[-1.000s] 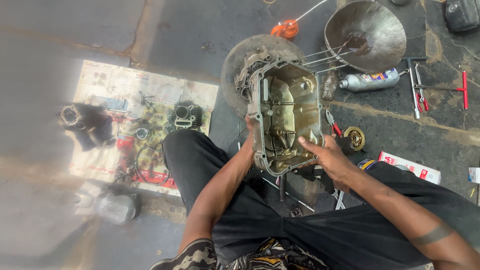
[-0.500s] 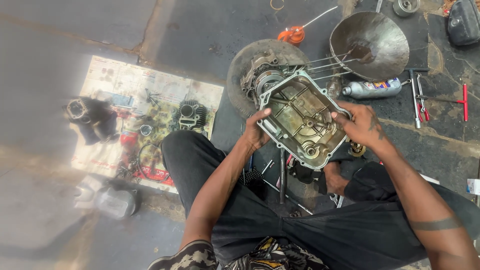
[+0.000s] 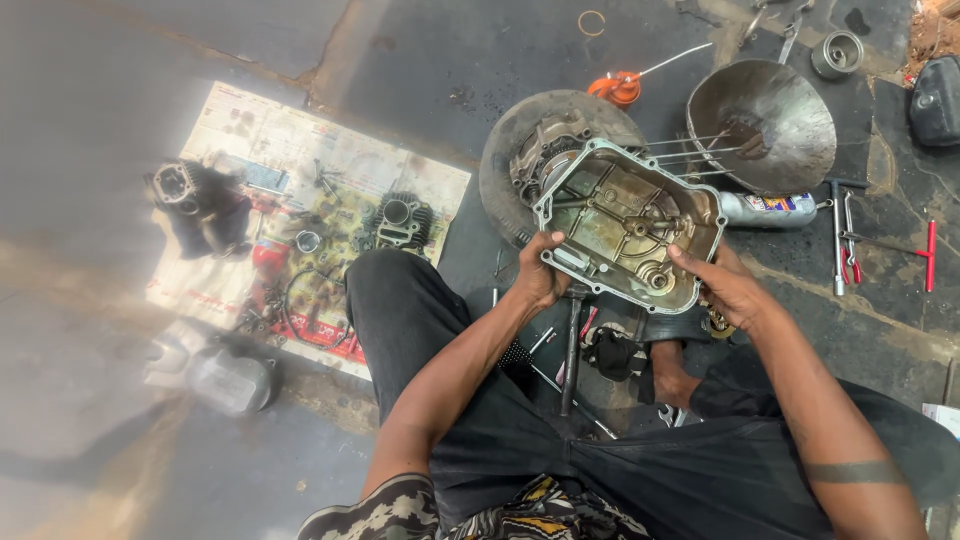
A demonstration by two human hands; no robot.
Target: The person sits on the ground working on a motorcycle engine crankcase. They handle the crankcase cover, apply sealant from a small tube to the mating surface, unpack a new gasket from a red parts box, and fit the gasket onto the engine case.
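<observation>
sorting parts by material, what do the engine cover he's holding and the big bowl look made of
Engine cover, held by the left hand and right hand: looks like cast aluminium, dull grey with oily brown staining, ribbed inside with moulded bosses. Bowl: probably steel or iron, thin-walled, dark and tarnished with a worn sheen.

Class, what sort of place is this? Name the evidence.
Probably an informal motorcycle repair spot on a floor: both hands hold an oily engine cover, engine parts lie on newspaper, and a red T-handle wrench lies nearby.
</observation>
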